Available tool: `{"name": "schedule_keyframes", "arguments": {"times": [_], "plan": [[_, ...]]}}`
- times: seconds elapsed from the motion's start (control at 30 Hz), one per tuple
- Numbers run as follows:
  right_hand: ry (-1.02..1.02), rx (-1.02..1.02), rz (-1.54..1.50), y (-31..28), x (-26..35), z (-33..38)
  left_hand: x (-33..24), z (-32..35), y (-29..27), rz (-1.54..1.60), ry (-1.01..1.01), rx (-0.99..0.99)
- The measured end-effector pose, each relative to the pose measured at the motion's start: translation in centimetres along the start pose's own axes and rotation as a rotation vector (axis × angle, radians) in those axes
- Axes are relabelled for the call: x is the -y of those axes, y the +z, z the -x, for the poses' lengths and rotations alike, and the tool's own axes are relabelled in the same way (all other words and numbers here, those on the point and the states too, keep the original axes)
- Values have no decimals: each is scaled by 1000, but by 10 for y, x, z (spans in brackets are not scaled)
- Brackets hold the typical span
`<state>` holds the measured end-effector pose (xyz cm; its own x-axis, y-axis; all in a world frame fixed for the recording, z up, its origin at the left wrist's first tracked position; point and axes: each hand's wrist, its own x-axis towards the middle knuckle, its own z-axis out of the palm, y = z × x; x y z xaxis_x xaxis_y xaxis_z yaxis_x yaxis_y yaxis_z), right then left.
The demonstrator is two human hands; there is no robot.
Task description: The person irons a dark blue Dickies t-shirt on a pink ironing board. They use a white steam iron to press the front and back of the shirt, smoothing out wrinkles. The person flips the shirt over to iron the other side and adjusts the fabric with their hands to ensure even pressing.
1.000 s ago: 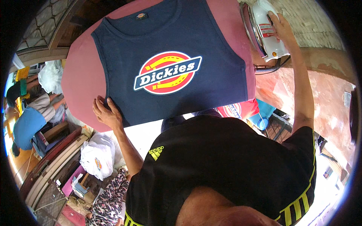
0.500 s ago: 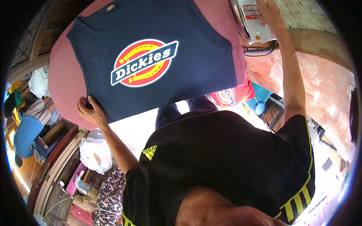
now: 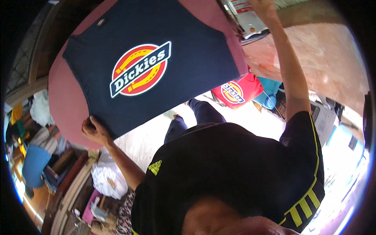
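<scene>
A dark navy garment (image 3: 188, 70) with a round red, yellow and white print lies spread over a dusky pink padded board (image 3: 66, 98). At its near left corner, my left hand (image 3: 96, 131) has its fingers curled on the garment's edge, closed on the cloth. My right hand (image 3: 266, 11) is reached out to the far right, beside a white and silver appliance (image 3: 248, 25) with a red-marked label. The upper frame edge cuts off the fingers of that hand, so its grip does not show.
A red bag (image 3: 239, 92) with a similar print sits under the board's right end, near a blue container (image 3: 268, 88). White plastic bags (image 3: 109, 180) lie on the left. Beyond a dark wooden rail (image 3: 66, 176), a person in blue (image 3: 36, 164) is bent over.
The view has shifted and turned slightly, so the board looks more tilted and the red bag shows more fully. My left hand stays at the garment's corner, its fingers more curled.
</scene>
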<state>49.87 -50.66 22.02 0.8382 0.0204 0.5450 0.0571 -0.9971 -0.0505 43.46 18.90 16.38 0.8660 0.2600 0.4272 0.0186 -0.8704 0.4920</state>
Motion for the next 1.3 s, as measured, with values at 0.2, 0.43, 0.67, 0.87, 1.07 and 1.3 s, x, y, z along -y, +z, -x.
{"name": "schedule_keyframes", "arguments": {"times": [0.2, 0.43, 0.67, 0.87, 1.07, 1.3], "plan": [[15, -224, -104, -48, 73, 19, 9, 10, -11, -12, 163, -10], [324, 26, -257, -48, 190, 149, 22, 52, -47, 71, 218, 85], [515, 103, -260, -31, 187, 159, 10, 57, -59, 465, 30, 244], [447, -52, -476, -25, 182, 166, 31, 57, -47, 770, -1, 158], [562, -148, -860, -87, 182, 227, 13, 47, -93, 833, 37, 99], [902, -229, -1378, -288, 224, 376, -29, 58, -204, 1075, 30, 439]]}}
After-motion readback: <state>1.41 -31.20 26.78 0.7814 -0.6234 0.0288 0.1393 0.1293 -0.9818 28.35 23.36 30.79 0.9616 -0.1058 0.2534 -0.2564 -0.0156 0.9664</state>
